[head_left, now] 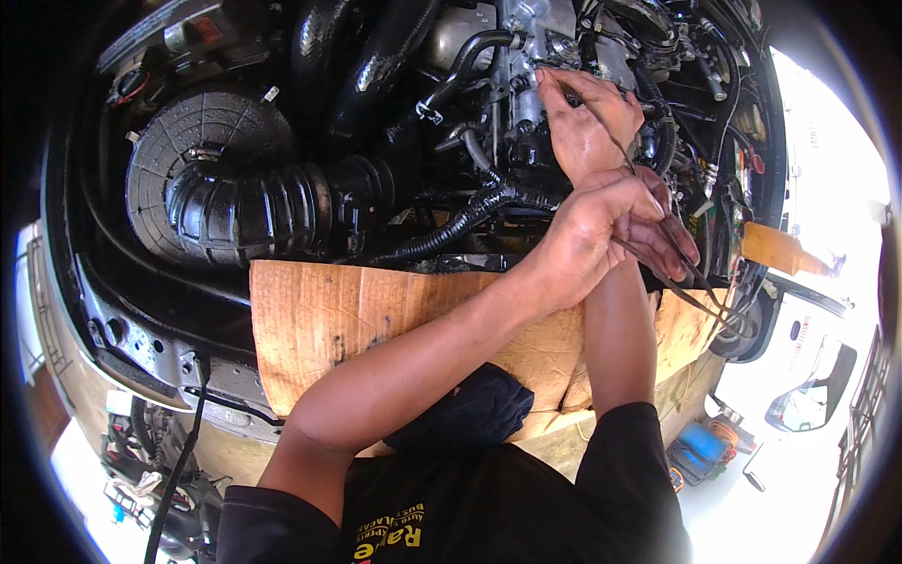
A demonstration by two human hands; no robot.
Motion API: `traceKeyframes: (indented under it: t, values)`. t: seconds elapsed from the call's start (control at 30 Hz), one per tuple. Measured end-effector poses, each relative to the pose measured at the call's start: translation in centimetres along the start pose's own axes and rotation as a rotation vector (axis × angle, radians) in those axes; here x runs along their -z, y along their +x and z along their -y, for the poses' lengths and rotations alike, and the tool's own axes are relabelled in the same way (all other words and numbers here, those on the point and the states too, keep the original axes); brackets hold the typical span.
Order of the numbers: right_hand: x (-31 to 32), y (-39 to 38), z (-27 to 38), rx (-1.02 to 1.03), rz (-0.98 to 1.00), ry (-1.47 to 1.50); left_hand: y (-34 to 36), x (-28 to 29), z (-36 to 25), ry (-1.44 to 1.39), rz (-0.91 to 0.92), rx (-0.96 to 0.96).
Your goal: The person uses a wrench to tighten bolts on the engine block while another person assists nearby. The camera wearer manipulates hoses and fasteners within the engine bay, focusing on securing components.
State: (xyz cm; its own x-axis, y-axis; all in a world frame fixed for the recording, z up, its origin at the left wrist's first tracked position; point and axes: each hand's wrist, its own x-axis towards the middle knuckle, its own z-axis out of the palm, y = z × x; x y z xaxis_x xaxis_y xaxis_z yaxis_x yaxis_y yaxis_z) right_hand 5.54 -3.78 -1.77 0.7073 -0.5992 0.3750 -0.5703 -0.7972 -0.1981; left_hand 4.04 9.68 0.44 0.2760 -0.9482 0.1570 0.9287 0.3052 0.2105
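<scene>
The left hand (601, 226) is gripping a thin wire (691, 282). The right hand (583, 117) is pinching the wire's far end at the engine (526, 75), above the cardboard (319, 320).

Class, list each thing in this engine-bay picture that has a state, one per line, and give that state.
Left hand: closed, pinching the thin cable.
Right hand: fingers on the engine, cable running over it.
Thin cable: stretched between both hands, looped at its end.
Cardboard sheet: laid flat over the car's front edge.
Ribbed intake hose: attached.
</scene>
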Motion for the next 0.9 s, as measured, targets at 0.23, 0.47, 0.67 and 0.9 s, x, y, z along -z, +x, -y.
traceKeyframes:
  t: [0.23,0.47,0.67,0.9]
  values:
    - [0.2,0.4,0.5,-0.074,0.042,0.046,-0.1,0.0,-0.1,0.229,0.033,-0.148]
    - [-0.3,0.2,0.6,0.022,-0.073,0.014,0.1,0.0,-0.3,0.232,0.073,-0.199]
    - [-0.4,0.2,0.6,-0.099,-0.067,0.206,0.2,-0.9,-0.8,-0.146,0.012,0.069]
    - [-1.0,0.4,0.2,0.091,-0.18,0.053,0.5,-0.7,-1.8,-0.109,-0.004,0.062]
